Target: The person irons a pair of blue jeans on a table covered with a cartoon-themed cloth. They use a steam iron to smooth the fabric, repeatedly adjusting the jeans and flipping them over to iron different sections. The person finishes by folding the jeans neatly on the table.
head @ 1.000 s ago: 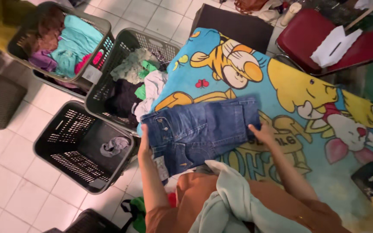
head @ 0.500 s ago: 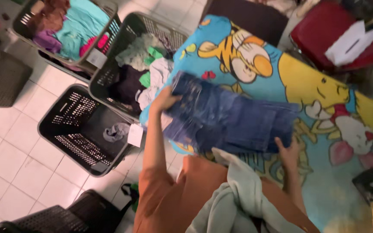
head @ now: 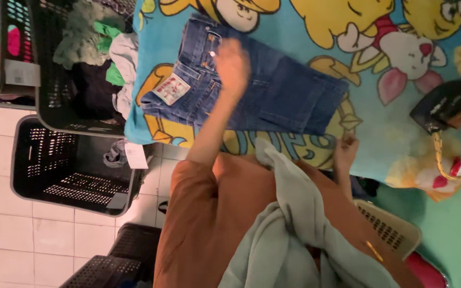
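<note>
- Draping over my shoulder, the pale green garment hangs loose nearest me; I judge it could slide down onto the work if I lean further.
- My right hand rests at the near edge of the cartoon blanket, just beside the jeans' leg end, fingers curled; whether it pinches anything I cannot tell.
- My left hand lies spread flat on the blue jeans, near the waistband.
- Pushing too hard there could bunch the blanket and crease the denim.
- Beyond, the iron sits well apart from the jeans; its cord could snag.
</note>
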`<state>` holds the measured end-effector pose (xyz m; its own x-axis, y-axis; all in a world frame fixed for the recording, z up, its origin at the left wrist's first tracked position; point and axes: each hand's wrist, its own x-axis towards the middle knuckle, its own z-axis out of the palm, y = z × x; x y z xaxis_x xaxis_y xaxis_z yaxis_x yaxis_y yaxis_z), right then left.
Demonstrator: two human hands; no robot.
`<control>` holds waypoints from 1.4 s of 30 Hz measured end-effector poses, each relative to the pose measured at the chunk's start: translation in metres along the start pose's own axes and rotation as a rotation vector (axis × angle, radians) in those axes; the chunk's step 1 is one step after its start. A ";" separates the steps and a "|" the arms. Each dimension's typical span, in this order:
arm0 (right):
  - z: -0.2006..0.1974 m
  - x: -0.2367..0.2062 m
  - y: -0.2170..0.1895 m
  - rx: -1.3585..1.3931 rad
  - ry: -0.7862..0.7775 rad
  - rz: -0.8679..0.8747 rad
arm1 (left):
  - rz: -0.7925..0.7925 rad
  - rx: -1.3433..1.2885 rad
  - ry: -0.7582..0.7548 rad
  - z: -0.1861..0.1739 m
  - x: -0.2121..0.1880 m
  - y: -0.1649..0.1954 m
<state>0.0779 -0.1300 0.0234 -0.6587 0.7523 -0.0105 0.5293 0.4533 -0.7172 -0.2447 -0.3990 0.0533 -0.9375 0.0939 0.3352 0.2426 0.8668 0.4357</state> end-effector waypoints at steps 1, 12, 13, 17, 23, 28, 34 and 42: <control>-0.004 0.002 0.002 0.092 0.026 0.004 | 0.017 -0.051 -0.120 0.008 -0.019 0.020; 0.010 0.035 -0.036 0.054 -0.115 -0.090 | -0.163 -0.300 -0.531 0.074 -0.098 0.063; 0.020 0.034 -0.046 0.026 -0.240 -0.063 | -0.154 -0.345 -0.532 0.075 -0.097 0.061; 0.065 0.028 -0.091 -0.138 -0.205 -0.021 | -0.143 -0.570 -0.556 0.074 -0.093 0.060; 0.059 0.046 -0.136 0.841 -0.587 0.419 | -0.118 -0.745 -0.558 0.064 -0.073 0.047; 0.075 0.062 -0.219 1.017 -0.716 0.311 | -0.156 -1.049 -0.564 0.041 -0.049 -0.003; 0.186 0.043 -0.293 0.758 -1.189 0.250 | -0.796 -1.300 -0.405 0.002 -0.002 -0.113; 0.154 0.081 -0.226 -0.009 -0.374 -0.708 | -0.730 -1.067 -0.442 -0.015 -0.010 -0.156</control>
<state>-0.1780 -0.2451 0.0775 -0.9747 0.0746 0.2109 -0.0787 0.7684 -0.6351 -0.2690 -0.5425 -0.0051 -0.8864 0.1036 -0.4512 -0.4527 0.0095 0.8916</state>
